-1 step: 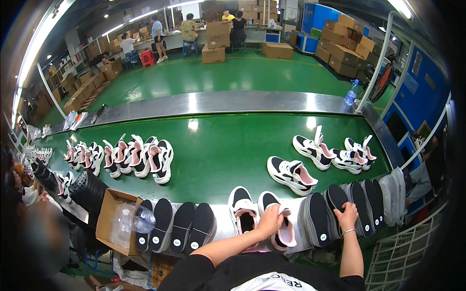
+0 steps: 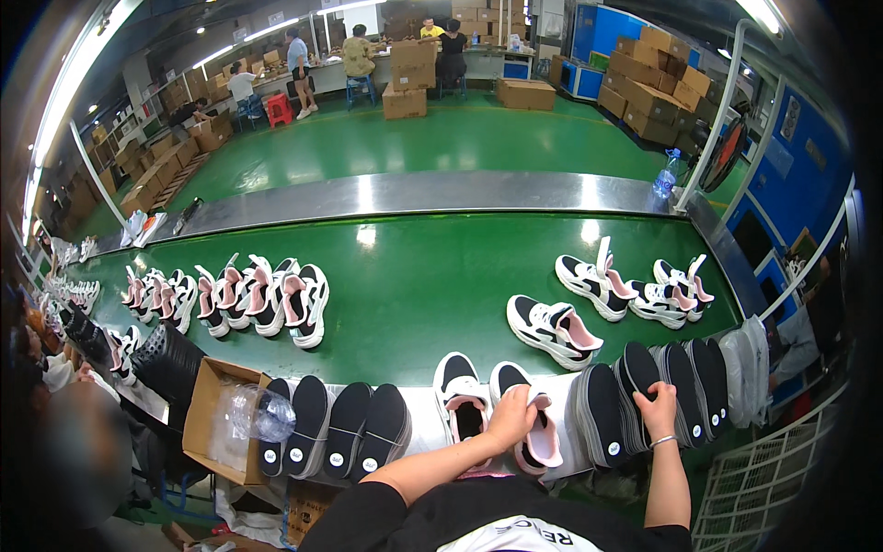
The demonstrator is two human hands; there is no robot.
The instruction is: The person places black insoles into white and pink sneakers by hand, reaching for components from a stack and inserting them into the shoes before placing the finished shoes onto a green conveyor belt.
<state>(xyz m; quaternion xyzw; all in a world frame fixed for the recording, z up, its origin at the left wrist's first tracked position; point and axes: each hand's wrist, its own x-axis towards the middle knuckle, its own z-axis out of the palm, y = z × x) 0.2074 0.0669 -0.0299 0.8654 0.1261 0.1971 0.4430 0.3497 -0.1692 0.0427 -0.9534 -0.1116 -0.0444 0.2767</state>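
Note:
Two black-and-white sneakers with pink lining stand side by side in front of me. My left hand point(image 2: 512, 421) is closed on the upper of the right-hand sneaker point(image 2: 544, 443), near its tongue. The other sneaker point(image 2: 457, 382) stands just to its left, with a dark inside. Over to the right, my right hand point(image 2: 659, 410) pinches the edge of a black insole point(image 2: 636, 366) on top of a stack. Its thumb and fingers partly hide that insole. Another insole stack point(image 2: 602, 405) lies between the hands, and more stacks point(image 2: 679, 377) lie further right.
More insole stacks point(image 2: 382, 428) and a cardboard box point(image 2: 207, 405) with clear plastic lie at left. Sneakers point(image 2: 308, 308) line the green belt point(image 2: 414, 285) at left; several others point(image 2: 552, 331) stand at right. A water bottle point(image 2: 665, 177) stands on the far metal ledge point(image 2: 414, 193).
My right hand's fingers have drawn together at the insole's edge, and the top insole has risen slightly off its stack. My left hand stays on the sneaker.

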